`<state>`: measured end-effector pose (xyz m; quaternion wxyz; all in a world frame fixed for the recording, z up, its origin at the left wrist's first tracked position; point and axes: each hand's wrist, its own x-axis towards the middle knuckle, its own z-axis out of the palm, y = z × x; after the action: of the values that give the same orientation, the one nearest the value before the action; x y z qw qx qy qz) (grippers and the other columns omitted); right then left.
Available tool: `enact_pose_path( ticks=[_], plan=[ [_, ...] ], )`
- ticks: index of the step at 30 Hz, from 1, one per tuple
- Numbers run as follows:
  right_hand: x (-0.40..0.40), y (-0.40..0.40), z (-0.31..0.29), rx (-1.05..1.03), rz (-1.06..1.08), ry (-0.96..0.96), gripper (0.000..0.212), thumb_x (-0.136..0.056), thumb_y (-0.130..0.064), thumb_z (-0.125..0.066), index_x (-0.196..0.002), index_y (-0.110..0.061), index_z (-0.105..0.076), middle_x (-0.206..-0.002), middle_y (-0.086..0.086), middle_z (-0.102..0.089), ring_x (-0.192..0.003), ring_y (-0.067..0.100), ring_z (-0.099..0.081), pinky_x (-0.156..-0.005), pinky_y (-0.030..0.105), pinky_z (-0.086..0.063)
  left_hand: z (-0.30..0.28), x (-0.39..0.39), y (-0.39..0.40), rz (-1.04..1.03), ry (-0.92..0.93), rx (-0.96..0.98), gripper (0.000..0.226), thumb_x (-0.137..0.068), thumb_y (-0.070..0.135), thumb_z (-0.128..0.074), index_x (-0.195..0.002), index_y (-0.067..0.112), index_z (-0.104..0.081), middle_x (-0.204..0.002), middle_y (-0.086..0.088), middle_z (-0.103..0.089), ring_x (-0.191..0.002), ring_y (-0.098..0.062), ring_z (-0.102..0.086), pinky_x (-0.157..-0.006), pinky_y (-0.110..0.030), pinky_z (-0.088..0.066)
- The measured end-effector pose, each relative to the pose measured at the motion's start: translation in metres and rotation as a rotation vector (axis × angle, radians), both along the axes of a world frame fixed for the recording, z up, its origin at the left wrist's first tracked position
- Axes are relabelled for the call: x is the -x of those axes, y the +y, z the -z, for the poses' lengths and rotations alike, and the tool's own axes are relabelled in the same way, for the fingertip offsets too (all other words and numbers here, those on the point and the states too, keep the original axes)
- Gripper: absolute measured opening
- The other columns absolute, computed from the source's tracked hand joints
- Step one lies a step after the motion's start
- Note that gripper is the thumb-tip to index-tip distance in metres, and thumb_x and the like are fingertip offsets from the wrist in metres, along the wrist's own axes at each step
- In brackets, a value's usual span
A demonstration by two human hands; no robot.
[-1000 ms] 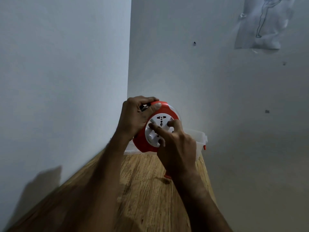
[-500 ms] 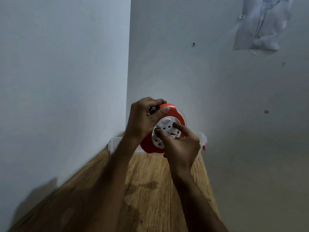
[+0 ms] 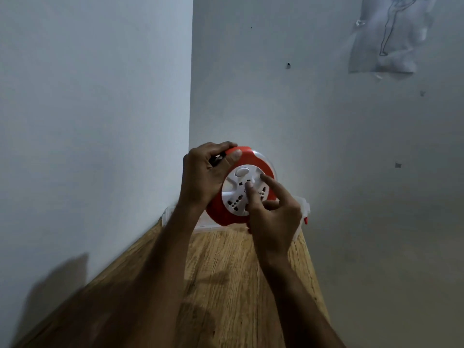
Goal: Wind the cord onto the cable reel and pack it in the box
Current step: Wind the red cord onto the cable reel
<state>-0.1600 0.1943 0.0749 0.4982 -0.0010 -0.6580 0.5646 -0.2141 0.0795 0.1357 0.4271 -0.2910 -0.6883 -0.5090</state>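
Observation:
A round red cable reel [image 3: 221, 214] with a white socket face is held up above the far end of a wooden table. My left hand [image 3: 203, 177] grips its red rim at the upper left, thumb over the top edge, with a bit of black cord or plug showing under the fingers. My right hand [image 3: 271, 214] rests on the white face, index and middle fingertips pressed onto the sockets. Behind and below the reel sits a clear plastic box [image 3: 302, 207] with a red latch, mostly hidden by the reel and hands.
The wooden table [image 3: 226, 272] narrows toward a corner between two pale walls. The left wall stands close beside my left arm. A sheet of paper with a line drawing [image 3: 391, 36] hangs high on the right wall.
The white socket face has turned under my right fingers while my left hand kept hold of the red rim. The reel has drifted slightly to the right and away.

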Motion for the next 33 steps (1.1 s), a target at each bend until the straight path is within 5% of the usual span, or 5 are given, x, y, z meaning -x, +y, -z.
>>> enact_pose_path(
  ticks=[7, 12, 16, 20, 33],
  plan=[
    [0.008, 0.025, 0.007, 0.092, 0.283, 0.243, 0.019, -0.091, -0.018, -0.071, -0.109, -0.012, -0.071, -0.088, -0.004, -0.073, -0.076, 0.003, -0.070, -0.067, 0.021, -0.060, 0.000, 0.000, 0.003, 0.106, -0.108, -0.142, 0.038, -0.089, 0.039, -0.067, -0.119, 0.016, -0.071, -0.111, 0.002, -0.074, -0.097, -0.013, -0.071, -0.083, -0.039, -0.061],
    [0.020, 0.041, 0.010, 0.449, -0.132, 0.028, 0.046, -0.093, -0.027, -0.067, -0.136, -0.022, -0.051, -0.124, 0.003, -0.064, -0.113, 0.019, -0.063, -0.080, 0.029, -0.056, 0.001, 0.000, 0.002, 0.145, -0.164, -0.205, 0.037, -0.089, 0.038, -0.067, -0.119, 0.017, -0.070, -0.111, 0.003, -0.074, -0.097, -0.014, -0.072, -0.083, -0.043, -0.061],
    [0.020, 0.036, 0.008, 0.501, -0.369, -0.048, 0.044, -0.099, -0.032, -0.058, -0.140, -0.020, -0.050, -0.113, -0.003, -0.071, -0.101, 0.016, -0.070, -0.077, 0.032, -0.060, 0.003, 0.000, 0.004, 0.165, -0.205, -0.249, 0.033, -0.090, 0.036, -0.068, -0.118, 0.017, -0.071, -0.109, 0.004, -0.074, -0.095, -0.014, -0.072, -0.082, -0.042, -0.061],
    [0.018, 0.035, 0.008, 0.474, -0.437, -0.015, 0.035, -0.099, -0.030, -0.058, -0.132, -0.018, -0.060, -0.108, -0.007, -0.075, -0.102, 0.013, -0.071, -0.079, 0.042, -0.062, 0.006, -0.001, 0.006, 0.182, -0.259, -0.309, 0.030, -0.091, 0.033, -0.067, -0.117, 0.017, -0.071, -0.106, 0.005, -0.075, -0.092, -0.013, -0.073, -0.080, -0.040, -0.062],
    [0.033, 0.036, -0.003, 0.621, -0.455, 0.027, 0.035, -0.099, -0.027, -0.059, -0.132, -0.017, -0.062, -0.115, 0.003, -0.074, -0.099, 0.024, -0.073, -0.071, 0.036, -0.063, 0.022, 0.004, 0.025, 0.202, -0.449, -0.509, 0.027, -0.090, 0.034, -0.066, -0.113, 0.021, -0.072, -0.101, 0.007, -0.076, -0.089, -0.015, -0.074, -0.077, -0.039, -0.062]
  ],
)
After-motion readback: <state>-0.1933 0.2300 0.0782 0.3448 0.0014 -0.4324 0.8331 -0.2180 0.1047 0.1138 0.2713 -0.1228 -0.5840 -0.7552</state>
